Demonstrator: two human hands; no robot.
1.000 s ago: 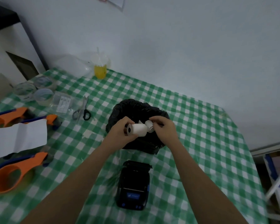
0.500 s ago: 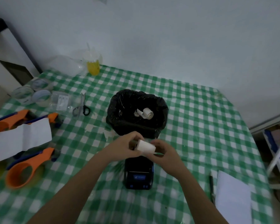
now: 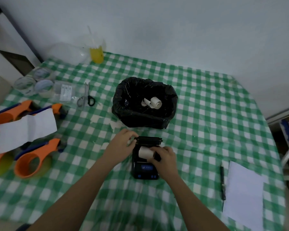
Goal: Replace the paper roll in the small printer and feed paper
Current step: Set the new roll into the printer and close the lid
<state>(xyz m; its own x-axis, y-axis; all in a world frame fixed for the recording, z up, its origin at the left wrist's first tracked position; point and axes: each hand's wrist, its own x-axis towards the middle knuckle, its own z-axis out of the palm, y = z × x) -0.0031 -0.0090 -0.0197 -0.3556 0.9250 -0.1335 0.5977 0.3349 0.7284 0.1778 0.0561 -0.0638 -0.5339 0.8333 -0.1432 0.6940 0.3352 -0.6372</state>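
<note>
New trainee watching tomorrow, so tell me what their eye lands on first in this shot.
First, the two hands at centre: the right hand sets a white paper roll into the open black printer, while the left hand steadies its raised lid. Just behind stands a black-lined bin holding curled scrap paper. On the left lie bright orange tape dispensers.

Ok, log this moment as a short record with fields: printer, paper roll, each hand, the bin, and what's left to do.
printer: small black printer on the checked tablecloth, lid open
paper roll: white paper roll sitting in the open bay
left hand: left hand at the lid's left edge
right hand: right hand gripping the roll's right end
bin: black-lined bin behind the printer, curled paper scraps inside
remaining: lid not yet closed, no paper fed out
</note>
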